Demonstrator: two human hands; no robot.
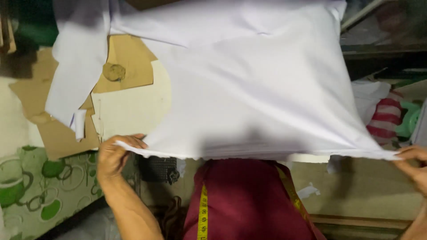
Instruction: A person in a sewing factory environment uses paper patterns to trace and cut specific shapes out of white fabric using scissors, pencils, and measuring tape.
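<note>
We see a large white woven cloth sheet (249, 89) stretched taut, near raw edge running left to right between our hands, the rest spreading away over a cream and brown card pattern piece (129, 98). Left hand (113, 155) pinches the left corner, fingers closed on the edge. Right hand (416, 166), at frame edge, grips the right corner likewise. Yellow tape measure (203, 213) hangs over maroon garment (249, 200) below, both hands equally close

No packages, labels, signs or screens show in this view
</note>
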